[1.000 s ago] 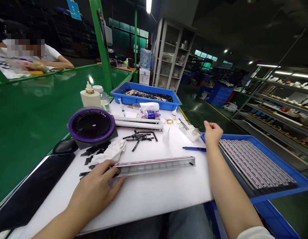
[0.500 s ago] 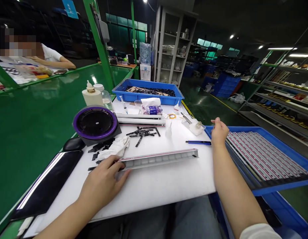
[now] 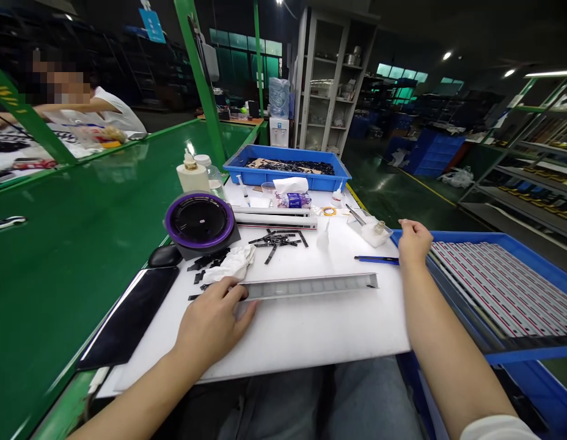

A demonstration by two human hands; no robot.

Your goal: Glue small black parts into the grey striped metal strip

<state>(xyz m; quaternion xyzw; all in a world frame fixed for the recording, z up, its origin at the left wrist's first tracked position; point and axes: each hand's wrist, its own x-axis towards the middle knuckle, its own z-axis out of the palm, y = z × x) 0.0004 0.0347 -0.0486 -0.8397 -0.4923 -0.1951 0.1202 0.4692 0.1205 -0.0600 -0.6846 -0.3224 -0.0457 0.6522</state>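
A long white-grey channel strip (image 3: 311,287) with a thin red line along its edge lies across the white work board (image 3: 302,342). My left hand (image 3: 215,313) grips its left end between thumb and fingers. Over the board's right side, my right hand (image 3: 414,244) is raised with its fingers pinched together; whatever is between them is too small to make out. Just left of it are a blue utility knife (image 3: 377,260) and a small clear tray (image 3: 373,231) with white material in it. Several black strips (image 3: 278,238) lie in a loose pile beyond the channel strip.
A purple-rimmed round device (image 3: 200,221) and a crumpled white cloth (image 3: 231,264) are at the left. Tissues (image 3: 292,198) and a blue tray (image 3: 288,177) stand at the back. Another blue tray (image 3: 498,241) at the right holds rows of strips. A co-worker (image 3: 118,110) sits far left.
The whole view has swung left, so things appear farther right. My left hand still grips the channel strip. My right hand stays pinched beside the small clear tray.
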